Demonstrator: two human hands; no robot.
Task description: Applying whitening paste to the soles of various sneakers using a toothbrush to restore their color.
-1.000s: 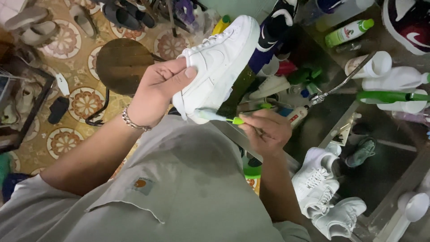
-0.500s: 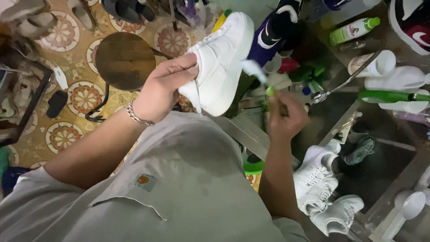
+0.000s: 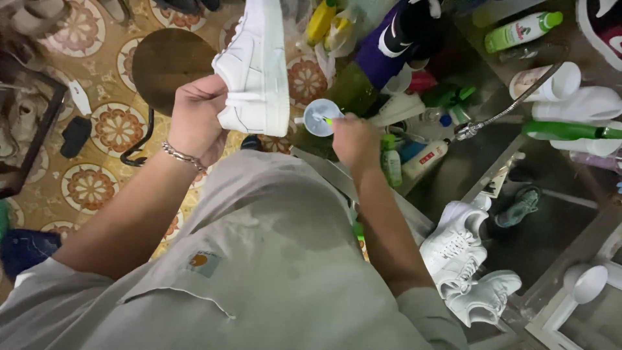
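Fingers of the left hand (image 3: 197, 116) are curled tight round the heel end of a white sneaker (image 3: 256, 65), which is held up in the air above the patterned tile floor (image 3: 97, 129). Sneaker's long axis runs approx. top-to-bottom of the view, slightly tilted: heel is at the lower end by the hand, toe points up and away toward the frame's top edge, where it is cut off. Side w/ the stitched panels is turned toward the camera. A chain bracelet (image 3: 183, 156) is worn on the left wrist.

Right hand (image 3: 354, 139) is closed on a small brush w/ a green handle (image 3: 329, 121); its head is dipped in a small white cup (image 3: 322, 117) just right of the sneaker's heel. Whether cup and sneaker touch can't be told.

A round dark wooden stool (image 3: 165, 65) is seen on the floor behind the left hand. Spray bottles, incl. a green-capped one (image 3: 522, 30), are crowded at upper right. More white sneakers (image 3: 463, 259) are piled at lower right, well apart from the held one.
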